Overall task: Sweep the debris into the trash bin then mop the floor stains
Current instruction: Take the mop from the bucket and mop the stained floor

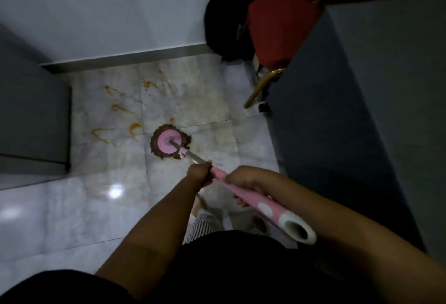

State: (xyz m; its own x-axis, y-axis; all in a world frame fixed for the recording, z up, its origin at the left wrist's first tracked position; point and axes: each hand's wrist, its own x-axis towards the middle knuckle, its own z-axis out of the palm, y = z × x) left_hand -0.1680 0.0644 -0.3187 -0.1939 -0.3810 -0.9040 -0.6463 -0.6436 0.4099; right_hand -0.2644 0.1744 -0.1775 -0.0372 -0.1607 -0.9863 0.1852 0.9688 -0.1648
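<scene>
A mop with a round pink head (pixel 169 144) and brown strands rests flat on the pale marble floor (pixel 72 207). Its pink handle with white dots (pixel 260 207) runs back toward me. My left hand (pixel 199 174) grips the shaft lower down, near the metal part. My right hand (pixel 243 180) grips the pink handle just behind it. Orange-brown stains (pixel 115 108) streak the tiles to the left of and beyond the mop head. The tiles right of the head look smeared.
A grey cabinet (pixel 33 115) stands at the left and a grey counter side (pixel 350 122) at the right. A red chair with gold legs (pixel 277 33) and a dark bag (pixel 222 23) sit at the far right by the white wall.
</scene>
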